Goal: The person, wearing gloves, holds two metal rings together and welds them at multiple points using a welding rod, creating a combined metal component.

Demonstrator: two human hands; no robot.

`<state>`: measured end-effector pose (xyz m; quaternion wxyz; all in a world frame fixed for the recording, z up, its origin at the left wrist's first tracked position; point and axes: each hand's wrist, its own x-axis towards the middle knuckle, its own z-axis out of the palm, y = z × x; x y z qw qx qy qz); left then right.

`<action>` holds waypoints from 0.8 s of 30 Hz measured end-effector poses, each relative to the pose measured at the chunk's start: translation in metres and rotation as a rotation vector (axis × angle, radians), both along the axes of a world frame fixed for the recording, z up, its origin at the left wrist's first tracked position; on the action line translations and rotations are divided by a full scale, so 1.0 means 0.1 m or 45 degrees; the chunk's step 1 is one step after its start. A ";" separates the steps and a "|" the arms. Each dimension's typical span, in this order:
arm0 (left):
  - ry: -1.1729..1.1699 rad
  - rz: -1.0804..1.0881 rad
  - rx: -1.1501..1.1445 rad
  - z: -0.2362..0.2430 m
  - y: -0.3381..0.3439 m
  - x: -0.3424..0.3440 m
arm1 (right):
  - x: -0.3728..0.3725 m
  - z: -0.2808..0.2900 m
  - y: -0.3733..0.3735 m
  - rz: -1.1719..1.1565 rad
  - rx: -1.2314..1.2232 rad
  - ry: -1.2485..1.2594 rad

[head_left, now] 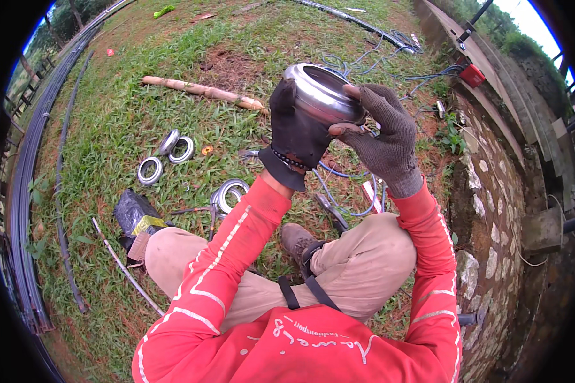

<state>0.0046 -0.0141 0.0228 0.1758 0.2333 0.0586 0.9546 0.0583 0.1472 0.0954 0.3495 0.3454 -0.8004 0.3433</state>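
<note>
Up in front of me I hold a shiny steel ring [316, 83], wide and rounded like a short collar. My left hand [298, 127], in a black glove with a beaded bracelet at the wrist, grips it from the left and below. My right hand [380, 131], in a grey glove with bare fingertips, is on its right side, fingers closed on the rim. On the grass lie several similar rings [182, 148], some in a group at the left, others [230, 198] just beyond my left knee.
A log [198, 90] lies ahead. Long dark pipes [29, 166] run along the left. Blue hoses [338, 198], a red box [471, 76] and a stone wall edge [492, 223] are at the right. A dark wrapped bundle [131, 214] and a thin rod [128, 268] lie by my left knee.
</note>
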 end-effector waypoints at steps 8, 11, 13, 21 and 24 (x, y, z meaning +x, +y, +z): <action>-0.102 -0.216 0.108 -0.12 0.05 -0.09 | -0.02 0.07 0.23 0.057 -0.012 -0.397; -0.089 -0.155 -0.006 -0.14 0.09 -0.09 | -0.05 -0.03 0.26 0.102 -0.217 -0.539; -0.100 -0.167 -0.005 -0.18 0.11 -0.13 | -0.06 -0.03 0.22 0.141 -0.288 -0.599; -0.069 -0.279 0.027 -0.09 0.11 -0.05 | -0.01 -0.02 0.24 0.230 -0.561 -0.939; -0.062 -0.321 0.058 -0.16 0.11 -0.11 | -0.04 -0.04 0.24 0.258 -0.548 -0.925</action>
